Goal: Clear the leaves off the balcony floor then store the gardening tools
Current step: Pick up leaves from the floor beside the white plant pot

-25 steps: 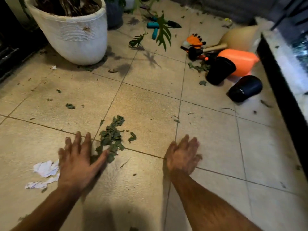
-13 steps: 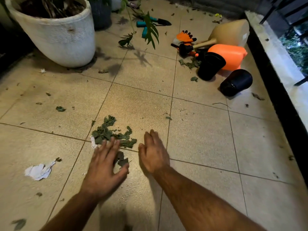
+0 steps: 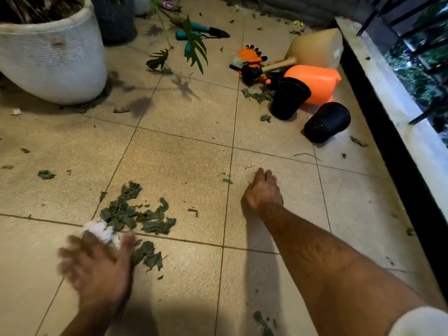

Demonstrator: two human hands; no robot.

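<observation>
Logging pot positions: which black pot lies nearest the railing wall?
The black pot with its base toward the camera; the other black pot leans against the orange can.

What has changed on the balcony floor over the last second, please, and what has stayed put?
The left hand has swept the white paper scraps rightward against the leaf pile; it is motion-blurred. The right hand, beside the pile half a second ago, has reached out to the right, near a stray leaf bit. The leaf pile has spread a little. The black pots, orange glove and trowel lie as before.
</observation>
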